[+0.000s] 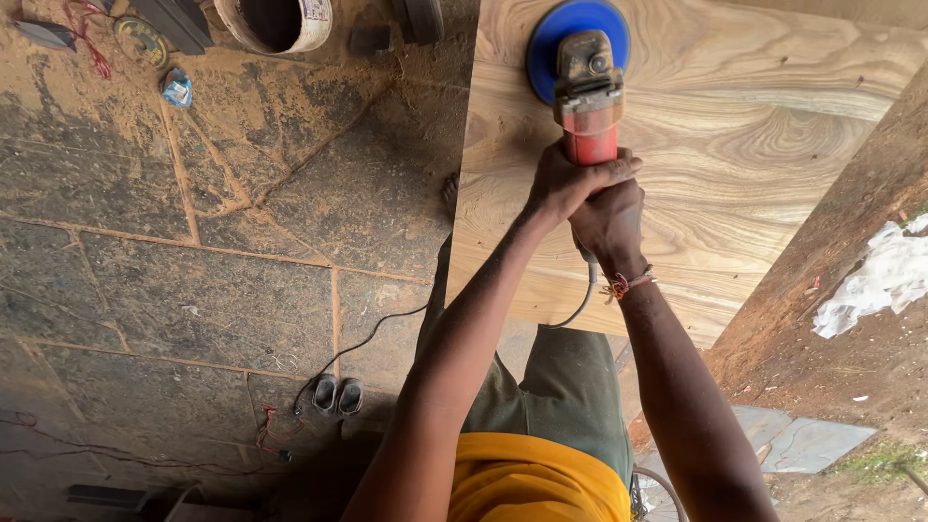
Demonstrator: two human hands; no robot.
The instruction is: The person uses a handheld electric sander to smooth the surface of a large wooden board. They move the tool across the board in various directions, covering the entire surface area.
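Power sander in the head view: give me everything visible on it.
The power sander has a red body, a dusty dark head and a round blue disc lying flat on the pale, grain-patterned wooden board. It points away from the person. The left hand wraps the red body from the left; the right hand grips just behind it, at the rear. A grey cord trails from the back, down past the board's near edge.

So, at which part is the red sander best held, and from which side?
Probably at the narrow red body behind the blue disc, coming from the cable end near the person. The body is slim enough to wrap, and the left hand and right hand grip there, clear of the disc lying on the wooden board.
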